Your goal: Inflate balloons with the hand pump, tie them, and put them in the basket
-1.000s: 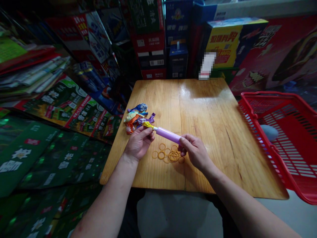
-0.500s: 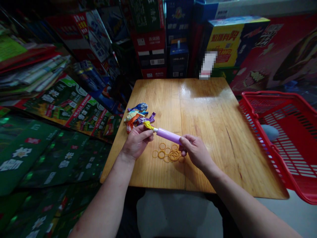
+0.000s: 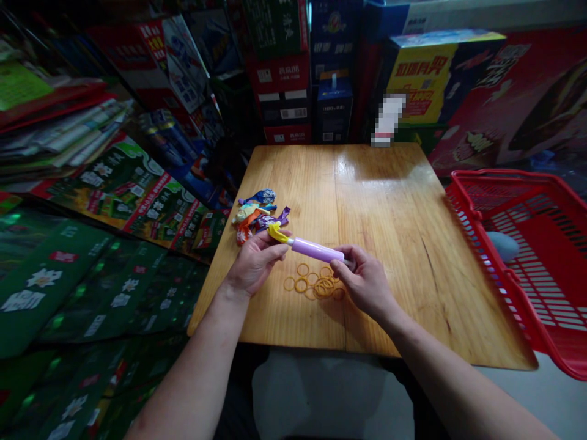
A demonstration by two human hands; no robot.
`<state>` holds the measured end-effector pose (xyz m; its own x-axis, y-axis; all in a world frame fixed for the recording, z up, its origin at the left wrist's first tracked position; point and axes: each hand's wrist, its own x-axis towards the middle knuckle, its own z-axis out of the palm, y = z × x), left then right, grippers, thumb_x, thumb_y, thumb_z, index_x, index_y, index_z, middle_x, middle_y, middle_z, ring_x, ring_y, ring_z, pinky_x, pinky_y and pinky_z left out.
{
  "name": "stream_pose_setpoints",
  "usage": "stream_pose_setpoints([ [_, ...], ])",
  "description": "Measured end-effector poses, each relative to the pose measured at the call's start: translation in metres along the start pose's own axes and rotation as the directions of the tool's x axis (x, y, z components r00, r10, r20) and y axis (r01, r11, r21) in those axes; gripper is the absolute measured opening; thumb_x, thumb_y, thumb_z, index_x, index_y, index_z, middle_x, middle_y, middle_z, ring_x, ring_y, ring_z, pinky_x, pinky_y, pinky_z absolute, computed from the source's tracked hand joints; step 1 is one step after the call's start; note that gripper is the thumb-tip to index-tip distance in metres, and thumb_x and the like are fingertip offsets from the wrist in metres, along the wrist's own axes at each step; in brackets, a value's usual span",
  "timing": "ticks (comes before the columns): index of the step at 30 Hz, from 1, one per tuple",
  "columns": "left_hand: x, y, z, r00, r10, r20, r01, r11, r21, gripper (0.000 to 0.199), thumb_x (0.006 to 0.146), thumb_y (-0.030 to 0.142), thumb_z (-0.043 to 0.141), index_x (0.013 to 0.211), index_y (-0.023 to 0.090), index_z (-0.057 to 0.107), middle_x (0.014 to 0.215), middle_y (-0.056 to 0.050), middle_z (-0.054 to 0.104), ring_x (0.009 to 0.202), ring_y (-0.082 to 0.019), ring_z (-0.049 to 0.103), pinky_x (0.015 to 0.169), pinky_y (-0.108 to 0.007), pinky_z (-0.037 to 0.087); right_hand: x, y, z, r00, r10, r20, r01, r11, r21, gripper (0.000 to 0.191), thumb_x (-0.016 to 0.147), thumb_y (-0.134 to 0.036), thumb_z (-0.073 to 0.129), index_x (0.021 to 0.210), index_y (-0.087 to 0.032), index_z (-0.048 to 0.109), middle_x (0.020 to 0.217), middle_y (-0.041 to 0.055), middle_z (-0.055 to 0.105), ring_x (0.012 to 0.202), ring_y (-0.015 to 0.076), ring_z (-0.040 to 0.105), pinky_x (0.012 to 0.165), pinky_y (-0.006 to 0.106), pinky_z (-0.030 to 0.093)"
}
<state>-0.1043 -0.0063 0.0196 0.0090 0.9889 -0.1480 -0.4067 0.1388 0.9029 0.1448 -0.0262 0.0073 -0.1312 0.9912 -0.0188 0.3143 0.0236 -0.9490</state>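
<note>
My left hand pinches the neck of a limp yellow balloon, which is fitted over the white nozzle of a purple balloon pump. At the pump's other end, my right hand is closed around the handle end; the fingers partly cover it. The pump lies almost level above the table, its nozzle towards the left. Below it is a loose cluster of tan rubber bands. Just beyond my left hand lies a small pile of uninflated balloons in blue, cream, orange and purple.
The wooden table stands before me. A red shopping basket with a rounded grey-blue object inside is at its right edge. Green cartons crowd the left side, and stacked boxes stand behind the table.
My right hand has shifted slightly right and back along the pump, and more of the pump's rear end shows. The yellow balloon stands up a little more, still limp.
</note>
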Motion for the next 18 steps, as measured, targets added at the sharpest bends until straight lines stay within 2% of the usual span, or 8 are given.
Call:
stream_pose_setpoints([
  [3,0.001,0.001,0.0,0.999,0.021,-0.031,-0.021,1.0,-0.016,0.016,0.075,0.02,0.089,0.089,0.015,0.082,0.077,-0.003,0.069,0.063,-0.009,0.058,0.057,-0.018,0.048,0.0,-0.005,0.001,1.0,0.006,-0.003,-0.006,1.0,-0.014,0.03,0.095,-0.045,0.068,0.109,-0.02,0.074,0.078,0.0043,0.072,0.069,0.0192,0.068,0.065,0.032,0.052],
  [7,-0.001,0.002,0.001,1.0,0.006,-0.021,-0.006,1.0,0.011,0.015,0.075,0.021,0.09,0.086,0.014,0.081,0.074,-0.003,0.067,0.064,-0.01,0.059,0.057,-0.019,0.048,0.0,-0.005,0.003,0.998,0.046,0.031,-0.047,0.998,0.035,0.032,0.098,-0.05,0.063,0.1,-0.019,0.072,0.069,0.0028,0.07,0.06,0.0178,0.067,0.058,0.031,0.051],
  [10,-0.003,0.0,0.0,1.0,-0.03,0.002,0.03,0.999,0.016,0.02,0.073,0.019,0.091,0.09,0.015,0.082,0.074,-0.002,0.066,0.063,-0.009,0.058,0.059,-0.019,0.048,-0.002,0.002,0.007,0.998,0.032,0.049,-0.035,0.998,0.048,0.03,0.097,-0.049,0.065,0.103,-0.02,0.071,0.073,0.0029,0.07,0.063,0.0179,0.066,0.06,0.031,0.051],
  [14,-0.004,-0.004,-0.003,0.996,-0.082,0.017,0.082,0.996,-0.016,0.024,0.07,0.016,0.093,0.092,0.015,0.082,0.078,-0.002,0.066,0.064,-0.008,0.056,0.058,-0.019,0.046,-0.005,0.009,0.01,0.998,-0.007,0.066,0.005,0.999,0.034,0.025,0.096,-0.042,0.067,0.11,-0.022,0.069,0.088,0.0058,0.073,0.074,0.0198,0.067,0.064,0.032,0.053],
  [18,-0.005,-0.006,-0.002,0.996,-0.084,0.035,0.086,0.994,-0.066,0.028,0.07,0.012,0.092,0.097,0.016,0.082,0.084,-0.001,0.068,0.068,-0.007,0.056,0.062,-0.017,0.047,-0.004,0.007,0.009,0.999,0.011,0.047,-0.013,1.0,0.025,0.025,0.096,-0.042,0.066,0.11,-0.022,0.069,0.086,0.0059,0.073,0.075,0.0209,0.067,0.066,0.034,0.053],
])
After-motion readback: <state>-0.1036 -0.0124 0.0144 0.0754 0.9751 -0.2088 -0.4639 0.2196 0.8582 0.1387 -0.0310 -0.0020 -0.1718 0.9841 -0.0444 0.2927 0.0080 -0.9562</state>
